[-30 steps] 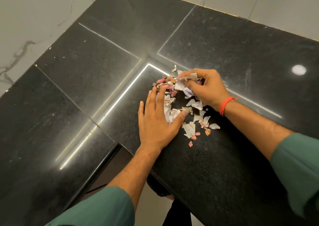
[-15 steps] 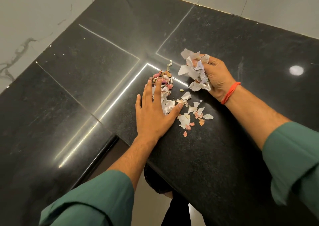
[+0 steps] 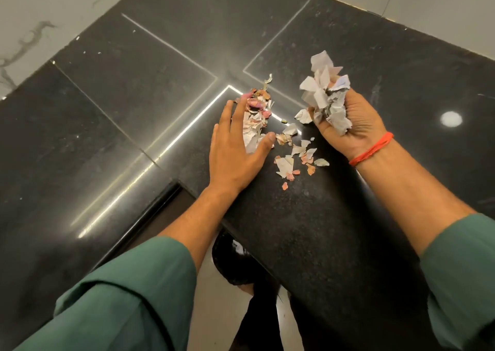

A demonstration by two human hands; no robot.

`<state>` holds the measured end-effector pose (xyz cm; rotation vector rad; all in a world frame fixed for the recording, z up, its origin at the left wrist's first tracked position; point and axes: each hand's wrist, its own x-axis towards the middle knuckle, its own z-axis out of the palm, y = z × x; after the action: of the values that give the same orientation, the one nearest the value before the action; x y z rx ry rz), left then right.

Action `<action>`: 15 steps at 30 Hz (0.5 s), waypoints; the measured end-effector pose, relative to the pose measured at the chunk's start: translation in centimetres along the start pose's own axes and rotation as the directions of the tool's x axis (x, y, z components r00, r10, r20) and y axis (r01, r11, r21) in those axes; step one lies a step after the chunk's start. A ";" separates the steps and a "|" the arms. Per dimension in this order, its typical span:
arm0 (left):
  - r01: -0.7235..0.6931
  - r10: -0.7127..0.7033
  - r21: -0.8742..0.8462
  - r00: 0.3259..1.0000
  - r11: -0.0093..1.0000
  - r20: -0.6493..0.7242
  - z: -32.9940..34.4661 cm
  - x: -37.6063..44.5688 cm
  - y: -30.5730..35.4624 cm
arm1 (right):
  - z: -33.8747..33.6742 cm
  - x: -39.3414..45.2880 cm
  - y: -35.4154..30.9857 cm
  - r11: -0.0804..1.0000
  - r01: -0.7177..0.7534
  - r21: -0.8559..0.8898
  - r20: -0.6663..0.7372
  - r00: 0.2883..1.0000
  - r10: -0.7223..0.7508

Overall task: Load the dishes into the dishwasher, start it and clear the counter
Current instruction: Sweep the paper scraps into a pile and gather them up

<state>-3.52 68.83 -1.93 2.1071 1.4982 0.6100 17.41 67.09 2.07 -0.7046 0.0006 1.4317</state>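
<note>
Torn white and pink paper scraps [image 3: 290, 160] lie scattered on the black stone counter [image 3: 134, 96]. My right hand [image 3: 351, 125], palm turned up, is closed around a bunch of white paper scraps [image 3: 325, 93] held just above the counter. My left hand [image 3: 235, 149] lies flat on the counter, fingers together, against a small heap of scraps [image 3: 254, 115] between its fingers and thumb. A red thread circles my right wrist.
The counter forms an inner corner with a front edge [image 3: 166, 190] below my left wrist. Pale marbled wall [image 3: 40, 16] rises at the left and back. A dark bag or bin [image 3: 235, 259] shows below the counter edge, over light floor.
My right hand has gathered white scraps off the counter, turned palm up and lifted to the right. My left hand has stayed flat beside the heap.
</note>
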 end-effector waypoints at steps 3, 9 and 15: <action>0.023 -0.036 -0.181 0.997 0.983 -0.070 -1.2 -1.7 0.5 | 0.8 -2.4 1.0 0.997 -0.068 -0.036 -0.030 0.997 0.067; 0.098 -0.242 -0.499 0.942 0.861 -0.233 -5.3 -7.3 1.7 | 3.0 -7.8 6.2 0.965 -0.243 0.101 0.051 0.970 0.239; 0.162 -0.510 -0.770 0.828 0.617 -0.234 -7.9 -13.9 0.5 | 3.2 -12.3 13.8 0.876 -0.483 -0.021 0.111 0.869 0.482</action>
<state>-12.08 56.41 3.45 1.0511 1.4726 1.3283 1.54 57.18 3.55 -0.6406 0.1007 1.9524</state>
